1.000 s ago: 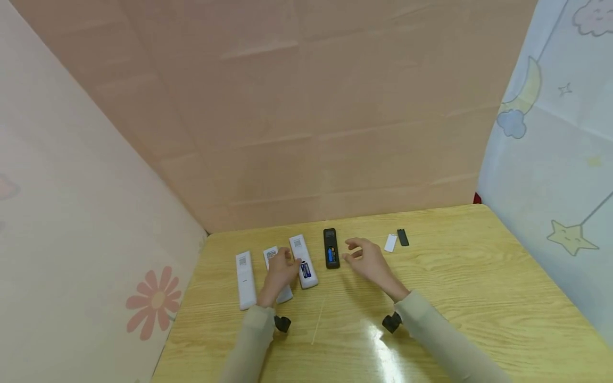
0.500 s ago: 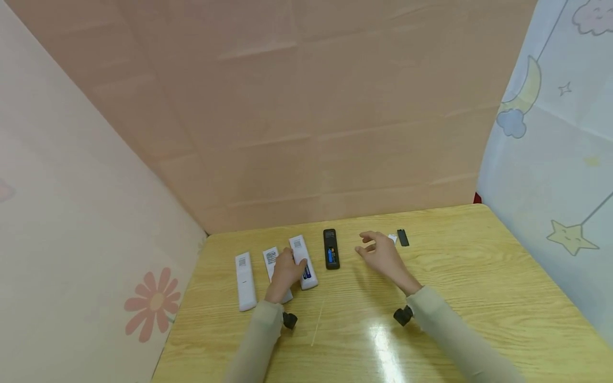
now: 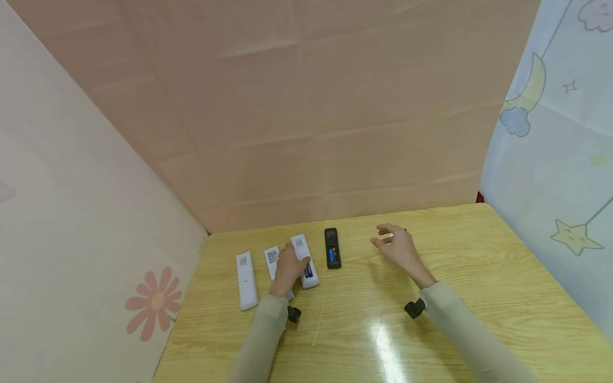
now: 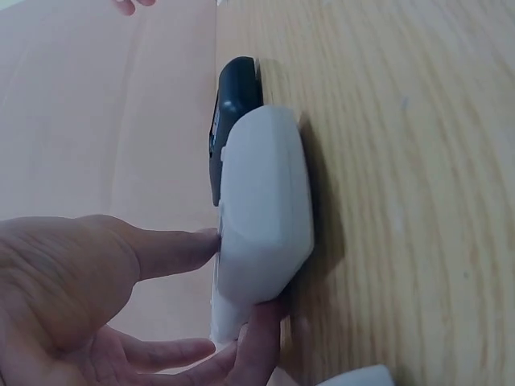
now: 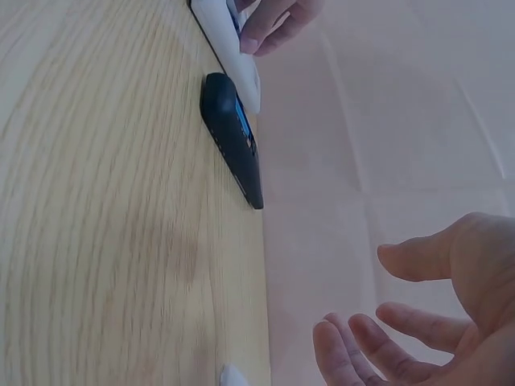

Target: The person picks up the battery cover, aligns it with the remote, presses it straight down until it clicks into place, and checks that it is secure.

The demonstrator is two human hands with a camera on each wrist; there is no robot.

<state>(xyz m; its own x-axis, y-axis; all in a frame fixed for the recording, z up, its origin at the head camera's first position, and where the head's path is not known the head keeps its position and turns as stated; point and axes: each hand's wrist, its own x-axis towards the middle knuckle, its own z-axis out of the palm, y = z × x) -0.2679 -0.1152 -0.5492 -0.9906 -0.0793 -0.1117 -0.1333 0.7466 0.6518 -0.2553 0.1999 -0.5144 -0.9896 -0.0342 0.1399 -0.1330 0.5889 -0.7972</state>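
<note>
My left hand [image 3: 288,268] grips a white remote control [image 3: 299,244] lying back up on the table. In the left wrist view its thumb [image 4: 181,253] presses the remote's back, and a finger curls against the side. Blue batteries [image 3: 308,271] show in the remote's uncovered compartment. Just right lies a black remote control [image 3: 331,239], its compartment also uncovered, with blue and orange batteries inside. My right hand [image 3: 401,250] hovers above the table with fingers loosely bent and holds nothing. It hides most of the small battery covers; a white cover tip [image 5: 232,376] shows in the right wrist view.
Another white remote [image 3: 271,256] lies partly beneath my left hand and forearm. Farther left lies a white remote [image 3: 246,287] with its back closed. The wooden table [image 3: 354,330] ends at a tan backdrop [image 3: 306,133], with pale cloth on both sides.
My right hand has moved right, away from the black remote and over the small covers. My left hand has shifted slightly right, its thumb now over the white remote's batteries.
</note>
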